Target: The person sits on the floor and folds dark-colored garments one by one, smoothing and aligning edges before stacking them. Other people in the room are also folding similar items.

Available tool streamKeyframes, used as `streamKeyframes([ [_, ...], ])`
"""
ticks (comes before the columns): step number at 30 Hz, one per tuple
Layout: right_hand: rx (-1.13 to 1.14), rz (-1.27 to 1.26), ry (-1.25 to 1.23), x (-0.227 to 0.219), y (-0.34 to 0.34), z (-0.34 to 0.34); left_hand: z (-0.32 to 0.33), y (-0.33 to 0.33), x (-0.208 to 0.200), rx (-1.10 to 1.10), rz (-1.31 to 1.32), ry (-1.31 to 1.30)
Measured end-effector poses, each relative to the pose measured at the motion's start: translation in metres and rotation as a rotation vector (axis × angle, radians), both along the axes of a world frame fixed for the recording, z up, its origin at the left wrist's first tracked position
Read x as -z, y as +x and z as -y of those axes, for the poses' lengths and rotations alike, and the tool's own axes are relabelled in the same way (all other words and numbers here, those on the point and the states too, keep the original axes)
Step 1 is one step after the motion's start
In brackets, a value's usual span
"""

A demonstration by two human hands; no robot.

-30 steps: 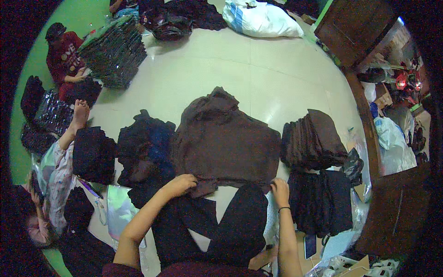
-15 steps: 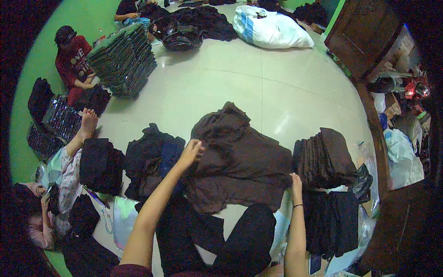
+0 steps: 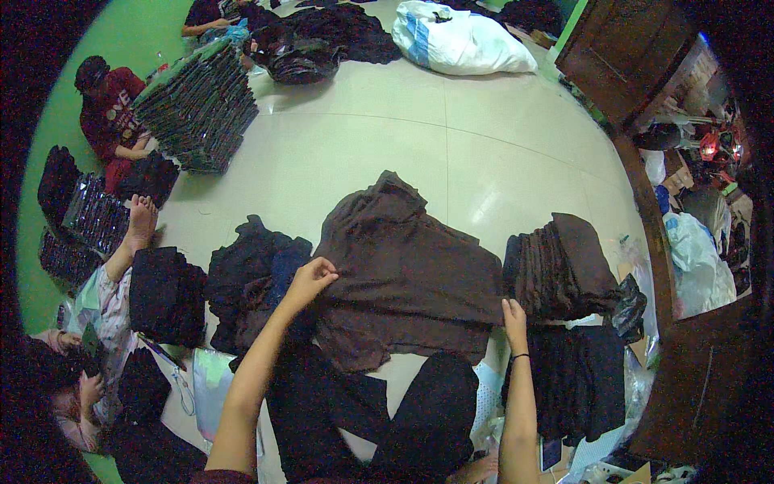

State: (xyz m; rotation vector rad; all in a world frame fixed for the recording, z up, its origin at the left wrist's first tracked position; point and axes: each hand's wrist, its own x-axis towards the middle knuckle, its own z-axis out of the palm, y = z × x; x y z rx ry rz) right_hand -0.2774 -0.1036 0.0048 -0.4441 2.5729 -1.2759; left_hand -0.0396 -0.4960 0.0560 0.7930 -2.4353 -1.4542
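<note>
A dark brown garment [image 3: 411, 270] lies spread over the floor in front of my knees, on top of more brown cloth. At its left edge my left hand [image 3: 313, 280] is closed, thumb and fingers pinching the fabric. My right hand [image 3: 513, 316] pinches the garment's right edge, so the cloth lies stretched between the two hands. Just right of it stands a stack of folded brown garments [image 3: 556, 266]. Left of the spread cloth is a loose heap of black and navy clothes [image 3: 254, 266].
Folded black garments stand in a stack [image 3: 168, 294] at the left and another [image 3: 568, 383] at the lower right. Farther off are a tall pile of plastic-wrapped packs [image 3: 201, 109] beside a seated person and a white sack [image 3: 459, 40]. Another person's bare foot [image 3: 141, 219] reaches in from the left.
My left hand has come down onto the garment's left edge. Bunched fabric near it has been pulled flatter. My right hand stays at the right edge. The view has shifted slightly.
</note>
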Motion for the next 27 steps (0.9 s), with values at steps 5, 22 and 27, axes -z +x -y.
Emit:
streamKeyframes([
  [5, -0.068, -0.112, 0.155, -0.018, 0.023, -0.008, 0.001, 0.028, -0.003, 0.231, 0.311, -0.058],
  [22, -0.220, -0.276, 0.414, -0.040, 0.038, 0.023, -0.020, 0.015, -0.005, 0.761, 0.170, -0.839],
  [27, -0.268, -0.683, 0.492, -0.031, -0.005, 0.064, 0.010, -0.086, 0.005, 0.287, -0.152, -0.703],
])
